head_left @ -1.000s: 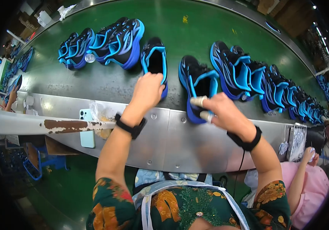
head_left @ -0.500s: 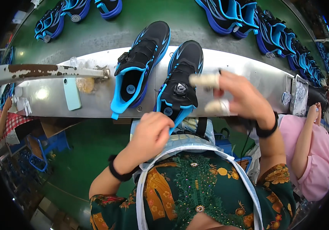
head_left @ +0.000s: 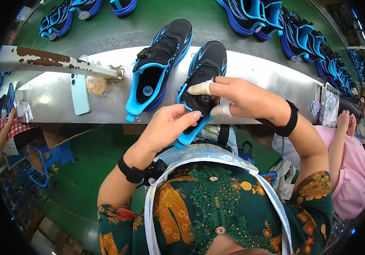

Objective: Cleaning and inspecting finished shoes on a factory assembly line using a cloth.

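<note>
A black sneaker with blue trim (head_left: 211, 57) lies toe-away on the metal bench edge, its heel jutting past the edge toward me. My left hand (head_left: 165, 125) pinches the left side of its collar between thumb and fingers. Over the tongue, my right hand (head_left: 242, 100), with pale finger cots on thumb and index finger, grips the upper around a round dial (head_left: 206, 98). The fingers partly hide the dial and the shoe opening. The matching sneaker (head_left: 171, 44) rests to the left, untouched, its opening and round blue insole label showing.
A chipped white metal bar (head_left: 59, 59) reaches over the bench from the left. Beneath it are a mint phone (head_left: 80, 94) and a plastic-wrapped yellowish item (head_left: 97, 85). More sneakers (head_left: 297, 40) line the green surface beyond. A person in pink (head_left: 352, 170) sits at right.
My right hand has come left and down onto the sneaker's tongue and dial. My left hand has shifted up along the collar, its thumb now stretched across the opening.
</note>
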Demonstrator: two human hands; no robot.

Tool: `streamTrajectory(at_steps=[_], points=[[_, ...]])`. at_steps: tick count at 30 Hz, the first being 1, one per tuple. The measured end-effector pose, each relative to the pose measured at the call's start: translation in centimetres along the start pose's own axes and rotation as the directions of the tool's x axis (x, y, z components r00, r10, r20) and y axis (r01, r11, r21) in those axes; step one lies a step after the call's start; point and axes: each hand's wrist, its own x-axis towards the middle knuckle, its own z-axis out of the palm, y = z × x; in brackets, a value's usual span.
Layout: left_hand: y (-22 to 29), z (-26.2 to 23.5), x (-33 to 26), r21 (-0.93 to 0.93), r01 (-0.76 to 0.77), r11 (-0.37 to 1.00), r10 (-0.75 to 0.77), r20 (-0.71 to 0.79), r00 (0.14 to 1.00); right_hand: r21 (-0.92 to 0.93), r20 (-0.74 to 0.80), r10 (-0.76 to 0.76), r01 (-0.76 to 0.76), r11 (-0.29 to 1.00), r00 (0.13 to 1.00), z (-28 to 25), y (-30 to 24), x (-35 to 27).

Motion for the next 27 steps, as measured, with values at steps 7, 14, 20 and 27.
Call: streamTrajectory(at_steps=[7,14,20,27], points=[[-3.0,1.9,0.8,-0.176,-0.132,0.975,0.110,-0.130,0.985,-0.451,-0.352,-0.190,0.012,0.892,0.917,3.4,-0.1,-1.0],[0.5,-2.3,-3.2,0.366,-0.442,0.819,0.564,-0.374,0.736,-0.089,-0.091,-0.115,0.107,0.990,0.989,-4.8,0.9,3.7],[-1.3,-8.5,2.3,0.693,-0.082,0.716,0.525,-0.457,0.718,-0.235,-0.002,-0.205,0.199,0.951,0.979,-2.9,1.0,13.9],[-0.8,-9.0,1.6,0.409,-0.137,0.902,0.370,-0.573,0.731,-0.211,0.122,-0.245,0.267,0.941,0.962,-4.4,-0.4,9.9]])
